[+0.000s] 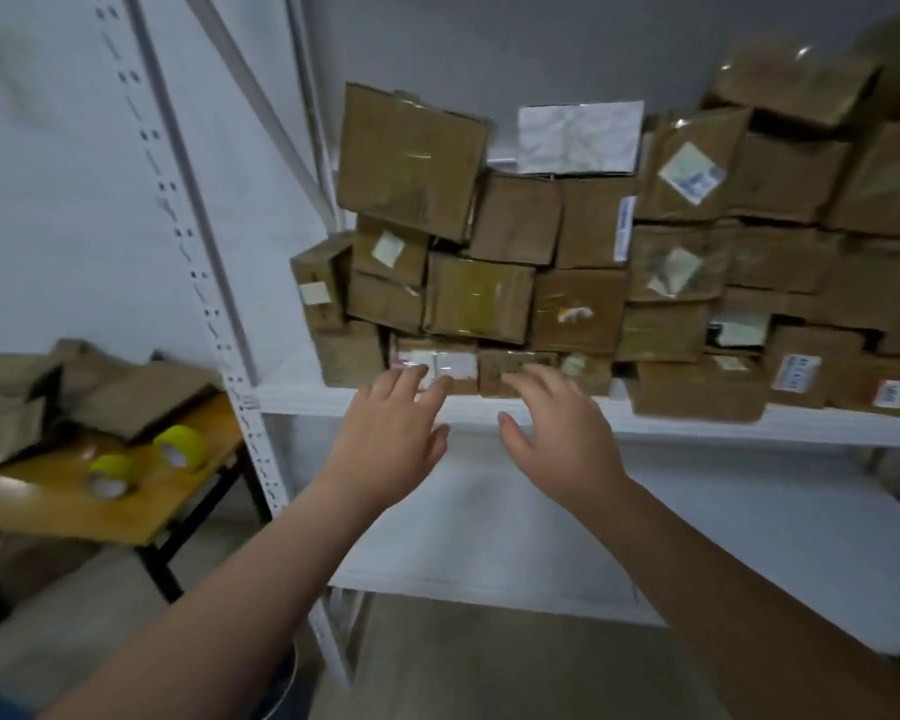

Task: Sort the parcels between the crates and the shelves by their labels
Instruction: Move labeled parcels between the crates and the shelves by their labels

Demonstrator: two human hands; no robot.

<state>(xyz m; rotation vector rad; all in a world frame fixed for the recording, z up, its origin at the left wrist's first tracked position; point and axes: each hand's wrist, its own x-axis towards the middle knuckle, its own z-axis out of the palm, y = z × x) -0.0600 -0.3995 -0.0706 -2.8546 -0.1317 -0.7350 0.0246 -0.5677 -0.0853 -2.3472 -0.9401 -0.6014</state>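
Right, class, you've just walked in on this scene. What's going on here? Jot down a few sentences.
A person faces a white shelf stacked with taped cardboard parcels. Both arms reach toward the bottom row: the left hand, fingers spread, is at a small labelled parcel, the right hand by the brown parcel beside it. Neither holds anything yet; blur hides whether they touch. On a wooden table to the left lie cardboard boxes and two yellow tape rolls.
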